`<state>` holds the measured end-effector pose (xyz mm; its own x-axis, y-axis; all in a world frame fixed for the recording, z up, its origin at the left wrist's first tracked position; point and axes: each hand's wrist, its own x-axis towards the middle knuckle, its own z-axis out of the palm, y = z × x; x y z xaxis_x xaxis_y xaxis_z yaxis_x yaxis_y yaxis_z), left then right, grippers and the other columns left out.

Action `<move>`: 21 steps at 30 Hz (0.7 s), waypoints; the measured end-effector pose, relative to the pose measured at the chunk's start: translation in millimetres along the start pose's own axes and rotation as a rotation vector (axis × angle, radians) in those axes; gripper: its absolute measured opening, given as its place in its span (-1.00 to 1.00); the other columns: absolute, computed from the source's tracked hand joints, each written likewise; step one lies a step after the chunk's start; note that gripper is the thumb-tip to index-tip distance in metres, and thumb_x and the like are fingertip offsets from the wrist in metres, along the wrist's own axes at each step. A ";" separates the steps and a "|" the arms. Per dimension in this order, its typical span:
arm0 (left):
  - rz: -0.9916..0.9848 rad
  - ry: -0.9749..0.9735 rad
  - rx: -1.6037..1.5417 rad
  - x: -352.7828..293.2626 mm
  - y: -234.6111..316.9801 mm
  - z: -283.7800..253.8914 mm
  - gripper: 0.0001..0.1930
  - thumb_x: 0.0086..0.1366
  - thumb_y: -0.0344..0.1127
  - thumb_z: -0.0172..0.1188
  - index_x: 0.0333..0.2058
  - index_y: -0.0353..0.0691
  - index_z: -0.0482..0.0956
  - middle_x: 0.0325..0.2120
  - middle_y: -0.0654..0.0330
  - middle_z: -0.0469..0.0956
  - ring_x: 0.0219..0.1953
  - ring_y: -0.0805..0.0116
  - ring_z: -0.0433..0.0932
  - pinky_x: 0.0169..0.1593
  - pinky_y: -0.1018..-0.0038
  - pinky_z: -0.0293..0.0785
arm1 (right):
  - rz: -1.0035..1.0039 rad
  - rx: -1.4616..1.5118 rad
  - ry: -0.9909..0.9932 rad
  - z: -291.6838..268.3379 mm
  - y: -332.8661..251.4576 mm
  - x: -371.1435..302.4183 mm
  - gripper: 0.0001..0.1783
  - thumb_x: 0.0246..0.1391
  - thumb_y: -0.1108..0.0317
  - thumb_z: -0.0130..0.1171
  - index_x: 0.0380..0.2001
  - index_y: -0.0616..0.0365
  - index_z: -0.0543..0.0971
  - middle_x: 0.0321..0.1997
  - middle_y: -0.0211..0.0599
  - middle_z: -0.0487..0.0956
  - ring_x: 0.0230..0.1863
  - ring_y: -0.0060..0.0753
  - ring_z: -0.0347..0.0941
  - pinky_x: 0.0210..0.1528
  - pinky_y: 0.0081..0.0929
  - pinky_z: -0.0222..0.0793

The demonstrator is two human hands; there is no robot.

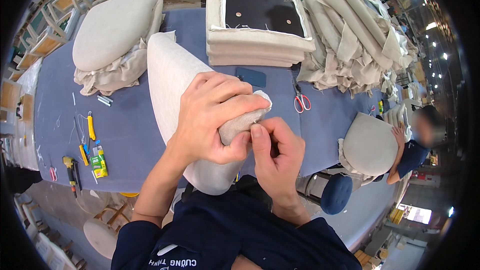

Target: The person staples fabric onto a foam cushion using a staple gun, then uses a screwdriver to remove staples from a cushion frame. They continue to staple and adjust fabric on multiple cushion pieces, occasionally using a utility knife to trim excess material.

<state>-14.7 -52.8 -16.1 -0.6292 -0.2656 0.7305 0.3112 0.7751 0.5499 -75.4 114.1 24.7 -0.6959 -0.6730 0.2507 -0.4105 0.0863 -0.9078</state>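
Note:
A beige fabric-covered cushion (172,70) stands tilted on its edge in front of me, its lower end near my body. My left hand (202,115) is wrapped round its right-hand corner, with fingers over the top and the thumb below. Close beside it, my right hand (280,155) pinches thumb and forefinger together at the fabric edge of that corner. Whatever sits between those fingertips is too small to make out. White padding shows at the tip of the corner.
Behind lie a phone (251,77), red-handled scissors (302,102), stacked covers (345,30), a stack of beige seat pieces (260,50) and another cushion (117,30). Yellow cutters (91,126) and a green packet (99,162) are at left. A co-worker (412,152) handles a cushion (370,142) at right.

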 end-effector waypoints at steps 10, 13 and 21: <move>0.003 0.036 0.023 -7.5 2.1 -1.6 -0.44 -0.20 0.02 0.22 -0.22 -0.15 0.82 -0.28 0.09 0.71 -0.19 0.02 0.67 0.04 0.16 0.49 | 0.028 0.063 -0.026 2.4 -1.2 -2.8 -0.88 0.40 0.45 0.26 -0.28 0.24 0.60 -0.60 -0.45 0.53 -0.62 -0.75 0.29 -0.56 -0.58 0.17; 0.030 0.023 0.015 -5.8 -3.1 -12.6 -0.44 -0.11 0.05 0.24 -0.20 -0.19 0.81 -0.25 0.07 0.72 -0.16 0.02 0.68 0.07 0.15 0.50 | -0.021 -0.041 -0.115 -1.3 -15.2 8.4 -0.88 0.39 0.42 0.27 -0.29 0.19 0.60 -0.58 -0.32 0.54 -0.64 -0.53 0.38 -0.54 -0.46 0.26; -0.141 -0.125 -0.029 -11.5 -2.9 -83.0 -0.33 -0.02 -0.04 0.49 0.08 -0.26 0.70 0.05 0.07 0.72 0.21 0.00 0.62 0.40 0.05 0.34 | -0.109 -0.065 -0.410 -4.3 -6.8 12.2 -0.86 0.40 0.37 0.23 -0.24 0.19 0.54 -0.43 -0.13 0.56 -0.49 -0.21 0.50 -0.39 -0.33 0.38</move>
<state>50.7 -99.6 7.5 -0.7511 -0.2953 0.5905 0.2331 0.7181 0.6557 -83.6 108.5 35.4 -0.3601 -0.9159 0.1776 -0.5143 0.0360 -0.8568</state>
